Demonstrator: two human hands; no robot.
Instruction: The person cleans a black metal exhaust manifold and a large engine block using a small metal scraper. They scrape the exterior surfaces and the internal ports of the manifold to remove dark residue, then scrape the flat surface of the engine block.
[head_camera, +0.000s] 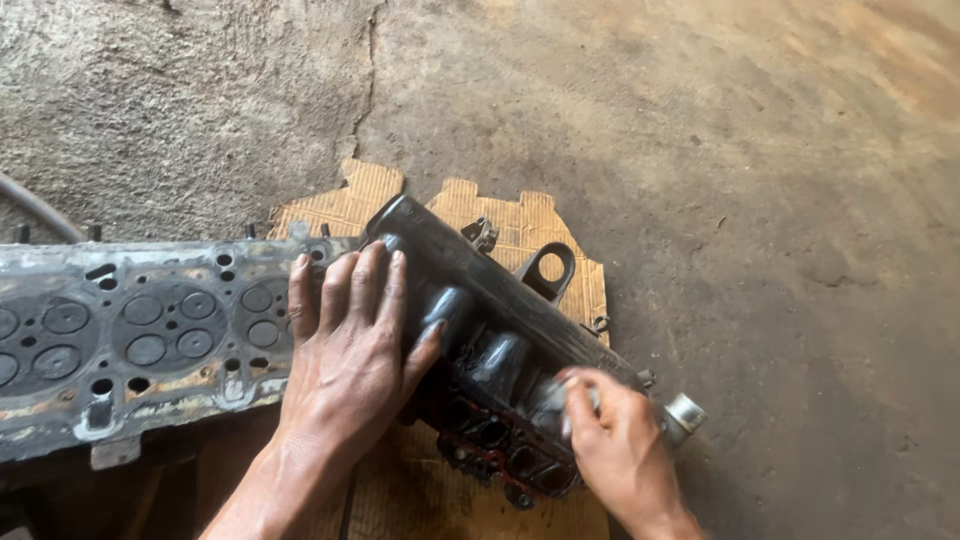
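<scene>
Left hand (350, 345) flat, fingers spread wide, pressing down. Right hand (615, 440) curled, fingertips pinched together.

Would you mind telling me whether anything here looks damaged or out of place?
A crack runs through the concrete floor above the cardboard. The engine head shows rust and grime. The left hand and right hand rest on the black manifold, which lies askew.
</scene>
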